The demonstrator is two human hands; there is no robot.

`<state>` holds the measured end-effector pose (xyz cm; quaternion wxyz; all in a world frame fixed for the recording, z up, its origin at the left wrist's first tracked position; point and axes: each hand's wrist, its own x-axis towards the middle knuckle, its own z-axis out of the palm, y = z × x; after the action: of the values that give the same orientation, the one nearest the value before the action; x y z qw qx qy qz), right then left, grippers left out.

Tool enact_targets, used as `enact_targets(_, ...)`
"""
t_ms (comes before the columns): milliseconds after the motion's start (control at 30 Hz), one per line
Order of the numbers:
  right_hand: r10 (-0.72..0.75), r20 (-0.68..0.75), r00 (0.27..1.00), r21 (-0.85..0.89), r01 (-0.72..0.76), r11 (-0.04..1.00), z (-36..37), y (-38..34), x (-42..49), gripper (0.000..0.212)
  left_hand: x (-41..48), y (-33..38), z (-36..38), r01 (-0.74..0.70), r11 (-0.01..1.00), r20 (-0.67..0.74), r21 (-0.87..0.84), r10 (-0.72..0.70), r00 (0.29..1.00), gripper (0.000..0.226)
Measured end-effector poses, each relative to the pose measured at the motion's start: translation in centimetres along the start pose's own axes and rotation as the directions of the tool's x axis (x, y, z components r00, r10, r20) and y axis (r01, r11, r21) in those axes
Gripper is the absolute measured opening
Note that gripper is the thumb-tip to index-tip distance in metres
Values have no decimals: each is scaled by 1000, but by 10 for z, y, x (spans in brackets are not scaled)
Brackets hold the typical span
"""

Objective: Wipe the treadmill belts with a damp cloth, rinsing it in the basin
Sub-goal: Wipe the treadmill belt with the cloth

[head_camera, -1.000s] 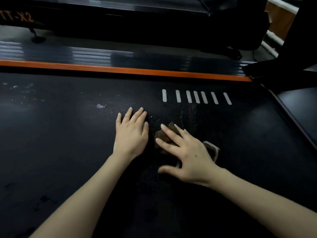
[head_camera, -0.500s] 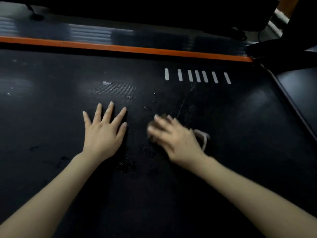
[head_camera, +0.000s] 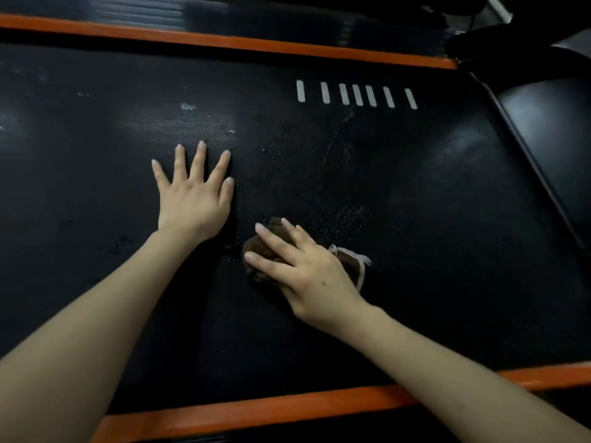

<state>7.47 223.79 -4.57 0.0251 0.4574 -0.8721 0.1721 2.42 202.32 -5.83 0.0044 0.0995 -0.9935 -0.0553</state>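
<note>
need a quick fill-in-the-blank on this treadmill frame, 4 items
The right hand presses a cloth coloured ____.
The left hand lies flat on the belt, fingers ____.
The belt's edge strips are ____.
The white dashes on the belt number ____.
Answers: brown; spread; orange; seven.

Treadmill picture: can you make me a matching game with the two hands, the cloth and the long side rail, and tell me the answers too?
Things:
1. left hand
2. right hand
3. cloth
4. far side rail

What fits:
a. orange
b. brown, with a pale edge
c. flat on the bare treadmill belt, fingers spread
d. pressing down on the cloth

Pairs: 1-c, 2-d, 3-b, 4-a.
</note>
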Motion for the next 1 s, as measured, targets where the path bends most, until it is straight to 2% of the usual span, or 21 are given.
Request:
enact_targets(67,-19,55,998,-13,19,1000,-10,11,-15,50,-1,-3,0,-17,1000,-21,-22,17,1000,53)
enact_targets(100,28,44,999,-32,-26,999,-15,25,-24,53,-2,-4,0,-21,1000,-30,-22,21,999,52)
enact_targets(167,249,-48,967,-47,-252,967,-30,61,-41,53,-3,-3,2,-18,1000,-31,-13,17,999,53)
enact_targets(200,375,-99,922,-26,-379,925,-38,73,-47,51,-3,-2,2,-16,1000,-30,-14,15,999,53)
enact_targets(267,507,-152,849,12,-511,859,-41,72,-51,47,-4,1,2,-13,1000,-28,-13,12,1000,54)
enact_targets(333,418,-150,896,17,-421,907,-28,42,-42,46,-4,2,1,-10,1000,-27,-8,10,1000,54)
enact_targets(400,216,-79,973,17,-215,976,-10,4,-32,49,-2,1,0,-6,1000,-19,-3,6,1000,54)
enact_targets(467,83,-5,997,44,-83,996,-2,-18,-30,48,-2,0,-1,-10,1000,-7,3,10,1000,54)
enact_targets(533,14,65,998,85,-20,996,-11,-9,-39,51,-2,-2,-2,-15,1000,-1,4,15,1000,55)
enact_targets(600,20,115,993,91,-30,995,-26,15,-64,53,-2,-4,0,-23,1000,-5,8,23,1000,54)
enact_targets(700,215,120,969,113,-229,967,-58,59,-107,55,-2,-4,2,-29,1000,-11,3,29,1000,55)
enact_targets(767,268,142,953,132,-286,949,-72,69,-120,52,-1,-3,2,-23,1000,-3,-2,23,1000,55)
enact_targets(833,218,162,962,165,-244,956,-72,58,-118,45,-1,-3,2,-17,1000,1,2,17,1000,55)
enact_targets(933,-5,232,973,241,-52,969,-49,18,-96,39,-1,-1,1,-14,1000,3,6,14,1000,55)
enact_targets(1000,-114,230,967,262,52,964,-33,-4,-77,36,-1,0,0,-13,1000,10,8,13,1000,55)
